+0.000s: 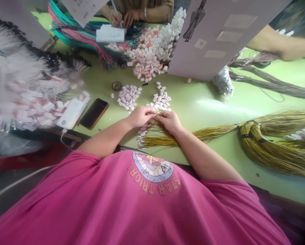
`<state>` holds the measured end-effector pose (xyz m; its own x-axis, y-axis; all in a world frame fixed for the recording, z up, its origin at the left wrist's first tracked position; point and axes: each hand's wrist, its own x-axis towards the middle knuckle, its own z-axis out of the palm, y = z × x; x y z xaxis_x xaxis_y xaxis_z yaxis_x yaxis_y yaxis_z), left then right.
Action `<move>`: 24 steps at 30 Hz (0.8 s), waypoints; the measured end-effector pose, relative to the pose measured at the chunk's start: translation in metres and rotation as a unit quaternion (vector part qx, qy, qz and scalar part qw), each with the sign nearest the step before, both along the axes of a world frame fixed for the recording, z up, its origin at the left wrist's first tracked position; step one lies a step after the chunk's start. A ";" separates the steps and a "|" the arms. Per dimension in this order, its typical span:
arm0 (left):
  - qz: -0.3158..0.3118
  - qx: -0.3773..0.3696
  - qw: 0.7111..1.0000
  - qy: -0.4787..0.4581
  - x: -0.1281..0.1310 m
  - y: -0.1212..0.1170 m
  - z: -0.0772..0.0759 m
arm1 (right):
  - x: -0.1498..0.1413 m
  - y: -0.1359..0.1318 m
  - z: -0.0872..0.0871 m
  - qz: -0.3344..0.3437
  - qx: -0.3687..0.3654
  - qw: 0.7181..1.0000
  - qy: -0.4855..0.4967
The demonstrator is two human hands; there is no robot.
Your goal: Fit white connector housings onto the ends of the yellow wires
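My left hand [141,116] and my right hand [169,121] meet fingertip to fingertip over the green table, close to its front edge. Thin yellow-and-black wires [160,141] run beneath the hands, their metal-tipped ends lying at the left. Several of these wires are gripped between the fingers of my right hand. My left hand is closed in a pinch; what sits in it is too small to make out. Just beyond the fingertips lie small white plastic connector housings [162,97], and a second heap of housings [129,97] is further left. A few housings also show beneath my left hand.
A phone [94,113] and a white power bank [72,113] lie left, beside white-wired connectors [37,109]. A tape roll [117,86] sits behind. Right are a coiled wire bundle [259,146] and an upright panel [208,41]. Across the table, a person's hand [116,17] writes.
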<state>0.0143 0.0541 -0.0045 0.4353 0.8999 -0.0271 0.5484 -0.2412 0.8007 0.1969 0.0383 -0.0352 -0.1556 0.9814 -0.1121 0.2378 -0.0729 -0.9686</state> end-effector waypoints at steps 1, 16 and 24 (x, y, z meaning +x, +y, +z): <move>0.013 0.021 0.999 0.024 -0.007 0.005 0.002 | 0.001 0.000 0.000 -0.013 0.003 1.000 0.005; 0.090 0.041 0.995 0.021 -0.028 0.021 -0.002 | 0.001 -0.002 0.002 -0.076 -0.008 0.997 0.032; 0.109 -0.295 0.896 -0.312 0.005 0.005 -0.009 | 0.000 -0.005 0.008 -0.031 0.034 0.999 -0.003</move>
